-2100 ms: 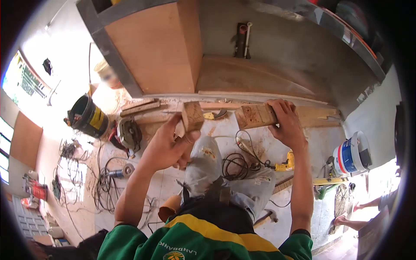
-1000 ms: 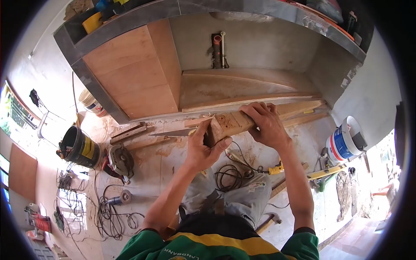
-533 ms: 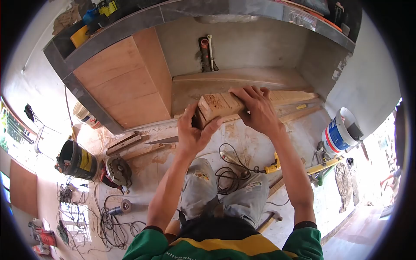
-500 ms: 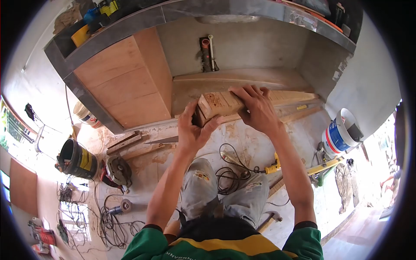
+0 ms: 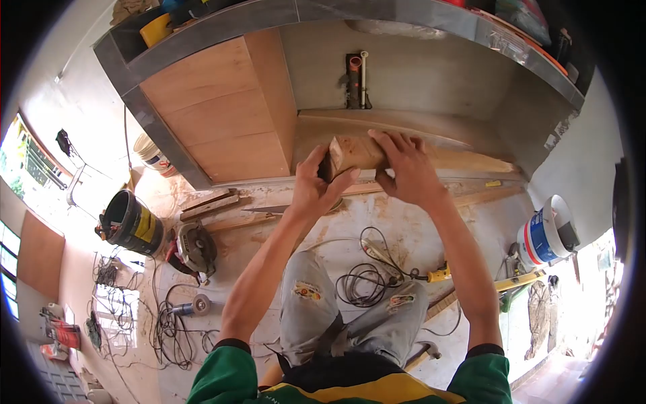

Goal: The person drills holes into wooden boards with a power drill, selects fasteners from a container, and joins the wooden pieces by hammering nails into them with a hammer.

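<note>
Wood block [image 5: 355,153]: squared, brown-marked top, held aloft.

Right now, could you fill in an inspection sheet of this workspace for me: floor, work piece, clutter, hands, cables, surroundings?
Surface: pale floor, with brown dusty patches.
Job's things: piece of wood, held up off the floor; its far end is hard to make out.
Clutter: circular saw, grinder and black bucket on the left; yellow power tool, hammer and white-and-blue bucket on the right.
Hands: left hand at the wood's near end; right hand gripping farther along.
Cables: coiled cable by the knees; tangled cables on the left.
Surroundings: wooden panels under a grey counter.
</note>
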Tool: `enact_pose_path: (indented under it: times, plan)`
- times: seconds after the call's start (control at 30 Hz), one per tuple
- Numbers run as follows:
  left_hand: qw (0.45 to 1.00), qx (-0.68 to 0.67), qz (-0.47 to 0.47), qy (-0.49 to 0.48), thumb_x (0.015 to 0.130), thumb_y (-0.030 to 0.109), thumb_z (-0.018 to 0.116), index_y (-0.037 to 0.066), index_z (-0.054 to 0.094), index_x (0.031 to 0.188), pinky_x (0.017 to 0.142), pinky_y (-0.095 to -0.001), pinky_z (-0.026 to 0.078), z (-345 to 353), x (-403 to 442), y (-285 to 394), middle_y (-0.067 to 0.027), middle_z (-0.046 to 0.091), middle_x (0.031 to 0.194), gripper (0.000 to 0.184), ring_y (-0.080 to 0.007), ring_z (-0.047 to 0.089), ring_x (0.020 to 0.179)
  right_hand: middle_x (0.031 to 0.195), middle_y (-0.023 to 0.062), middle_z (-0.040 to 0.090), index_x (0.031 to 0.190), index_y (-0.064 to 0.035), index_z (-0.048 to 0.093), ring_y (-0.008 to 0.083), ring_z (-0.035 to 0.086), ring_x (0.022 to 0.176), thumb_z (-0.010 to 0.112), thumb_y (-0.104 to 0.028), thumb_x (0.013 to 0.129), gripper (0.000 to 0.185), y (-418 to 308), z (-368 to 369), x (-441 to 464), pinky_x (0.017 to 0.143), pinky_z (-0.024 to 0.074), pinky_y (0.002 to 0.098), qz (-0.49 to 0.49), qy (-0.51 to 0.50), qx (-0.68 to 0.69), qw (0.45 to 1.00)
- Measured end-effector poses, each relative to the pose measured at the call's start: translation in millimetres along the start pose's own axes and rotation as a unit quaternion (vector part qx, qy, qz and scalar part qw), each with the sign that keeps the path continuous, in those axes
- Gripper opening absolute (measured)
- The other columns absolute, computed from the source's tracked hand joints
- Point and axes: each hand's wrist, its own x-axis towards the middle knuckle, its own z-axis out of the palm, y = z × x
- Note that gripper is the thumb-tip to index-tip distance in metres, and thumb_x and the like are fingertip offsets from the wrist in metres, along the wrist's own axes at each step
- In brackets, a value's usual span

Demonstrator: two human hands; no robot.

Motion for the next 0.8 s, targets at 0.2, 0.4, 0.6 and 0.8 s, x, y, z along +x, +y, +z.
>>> enact_pose_path:
  times: [0.2,0.4,0.6,0.8]
  plan:
    - [0.999,-0.036,0.0,-0.002,0.091,0.017,0.073,-0.007,0.056,0.119,0.075,-0.0247,0.049,11,17,7,-0.006,0.066,0.097,0.041,-0.0105,0.059,0.085,0.124,0.0087,0.057,0.142,-0.0178,0.047,0.0328,0.056,0.115,0.07,-0.007,0.076,0.071,-6,-10,18,0.091,0.0412,0.0543,0.061,-0.015,-0.041,0.997]
    - [0.999,-0.023,-0.026,-0.018,0.09,0.018,0.075,-0.007,0.055,0.12,0.076,-0.0256,0.05,8,7,18,-0.0066,0.066,0.097,0.044,-0.0108,0.06,0.086,0.121,0.0052,0.059,0.148,-0.0358,0.043,0.0297,0.057,0.113,0.066,-0.002,0.078,0.081,-21,-22,8,0.09,0.0412,0.0517,0.056,-0.029,0.021,0.998]
    - [1.0,0.008,-0.02,-0.013,0.088,0.019,0.078,-0.006,0.056,0.116,0.078,-0.0265,0.05,17,-8,28,-0.0079,0.068,0.099,0.044,-0.0108,0.061,0.088,0.122,0.006,0.058,0.141,-0.027,0.054,0.0308,0.057,0.111,0.07,-0.002,0.074,0.074,-40,-22,-11,0.092,0.0413,0.0483,0.024,0.071,-0.06,0.995]
    - [0.999,0.003,-0.037,-0.036,0.088,0.019,0.077,-0.006,0.056,0.119,0.08,-0.0269,0.05,11,-4,23,-0.0081,0.068,0.1,0.045,-0.0117,0.061,0.089,0.121,0.0081,0.059,0.136,-0.0131,0.055,0.0324,0.054,0.115,0.072,-0.003,0.072,0.067,-48,-5,-5,0.096,0.0377,0.0495,0.021,0.14,0.04,0.989]
